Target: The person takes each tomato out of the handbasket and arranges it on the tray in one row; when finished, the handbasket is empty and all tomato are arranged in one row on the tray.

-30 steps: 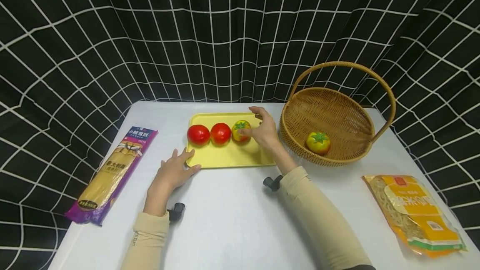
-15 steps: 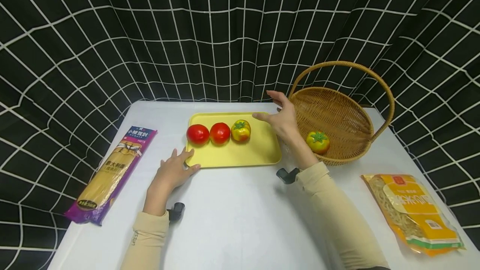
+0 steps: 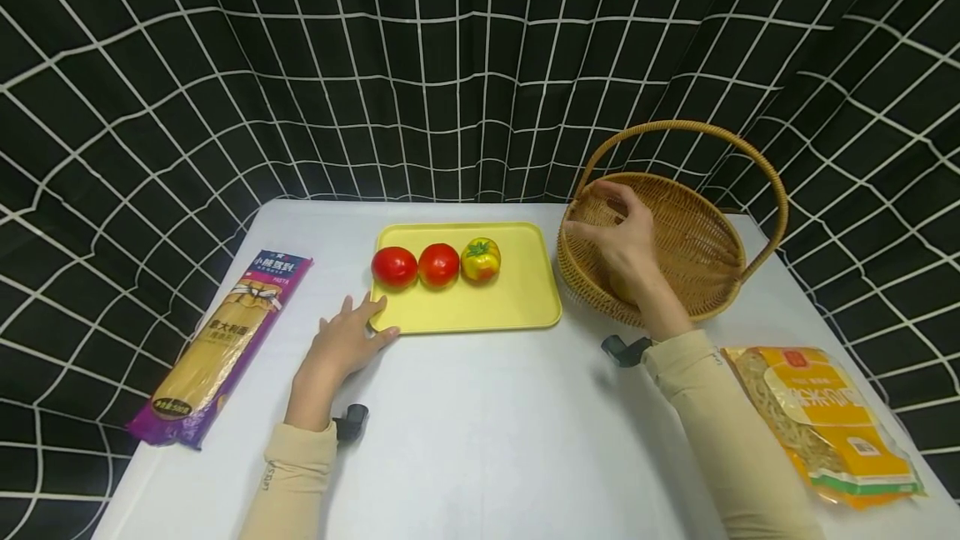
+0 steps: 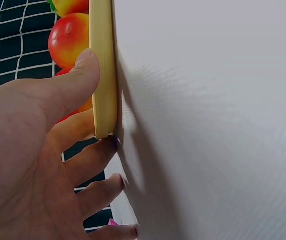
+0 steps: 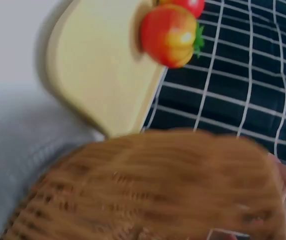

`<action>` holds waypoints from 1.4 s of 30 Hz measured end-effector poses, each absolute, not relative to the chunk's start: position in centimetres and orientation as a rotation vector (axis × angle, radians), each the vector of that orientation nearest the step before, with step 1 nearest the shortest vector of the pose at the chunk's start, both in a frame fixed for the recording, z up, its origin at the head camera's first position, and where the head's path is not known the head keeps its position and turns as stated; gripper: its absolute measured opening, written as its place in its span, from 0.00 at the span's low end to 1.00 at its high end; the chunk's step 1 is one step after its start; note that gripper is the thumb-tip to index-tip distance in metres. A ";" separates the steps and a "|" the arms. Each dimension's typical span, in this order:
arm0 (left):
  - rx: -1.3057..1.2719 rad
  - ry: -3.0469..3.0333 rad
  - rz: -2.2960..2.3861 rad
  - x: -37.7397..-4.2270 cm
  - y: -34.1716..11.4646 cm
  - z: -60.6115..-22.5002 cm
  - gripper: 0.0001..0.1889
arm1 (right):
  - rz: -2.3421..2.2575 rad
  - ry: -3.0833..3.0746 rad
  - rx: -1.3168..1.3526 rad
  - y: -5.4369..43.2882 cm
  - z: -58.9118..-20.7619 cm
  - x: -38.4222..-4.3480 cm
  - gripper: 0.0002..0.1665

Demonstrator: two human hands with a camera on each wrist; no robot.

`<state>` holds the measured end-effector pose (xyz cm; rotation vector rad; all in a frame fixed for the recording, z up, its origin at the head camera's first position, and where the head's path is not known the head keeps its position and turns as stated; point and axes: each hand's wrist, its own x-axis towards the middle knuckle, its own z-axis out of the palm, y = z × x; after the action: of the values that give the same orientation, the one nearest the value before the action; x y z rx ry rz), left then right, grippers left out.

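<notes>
In the head view my left hand [image 3: 347,346] rests at the near-left corner of a yellow tray [image 3: 480,315]. Its fingers are spread, and in the left wrist view the thumb [image 4: 85,67] lies against the rim. Two red tomatoes [image 3: 394,267] and a yellow-red tomato [image 3: 481,260] with a green top sit in a row on the tray. My right hand [image 3: 626,236] hovers over the left part of a wicker basket [image 3: 697,248], thumb and fingers apart, nothing between them. A tomato [image 3: 622,287] in the basket is mostly hidden behind that hand.
A purple pasta pack [image 3: 225,340] lies along the left of the white table [image 3: 480,432]. At the right front is an orange noodle bag [image 3: 832,423], beside the right sleeve. The basket's tall handle [image 3: 705,125] arches over it. Black gridded cloth [image 3: 450,65] stands behind.
My right hand has left the yellow-red tomato on the tray and moved right, over the basket. The left hand stays at the tray corner.
</notes>
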<state>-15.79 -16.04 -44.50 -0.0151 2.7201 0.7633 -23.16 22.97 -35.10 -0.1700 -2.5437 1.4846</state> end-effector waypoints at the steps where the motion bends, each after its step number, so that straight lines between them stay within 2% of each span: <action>1: -0.015 2.721 0.764 -15.8 -16.0 -44.5 0.39 | 1.475 -2.558 -0.194 23.4 -35.1 -23.1 0.49; 12: -0.007 2.724 0.769 -15.8 -15.9 -44.3 0.39 | 1.380 -2.643 -0.327 27.9 -36.2 -22.5 0.52; 20: -0.002 2.727 0.765 -15.8 -15.9 -44.2 0.39 | 1.230 -2.994 -0.249 30.5 -37.0 -22.1 0.56; 25: 0.000 2.725 0.775 -15.8 -15.9 -44.3 0.39 | 1.162 -3.142 -0.223 31.5 -37.1 -22.0 0.54; 38: 0.000 2.719 0.773 -15.7 -16.0 -44.4 0.39 | 1.163 -3.258 -0.191 32.0 -37.9 -22.0 0.40; 42: 0.001 2.720 0.776 -15.7 -16.0 -44.4 0.38 | 1.122 -3.279 -0.197 31.8 -38.3 -22.1 0.39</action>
<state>-15.70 -15.99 -44.39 0.0005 2.7203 0.7759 -22.05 31.77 -38.30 -0.1971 -3.2795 1.1221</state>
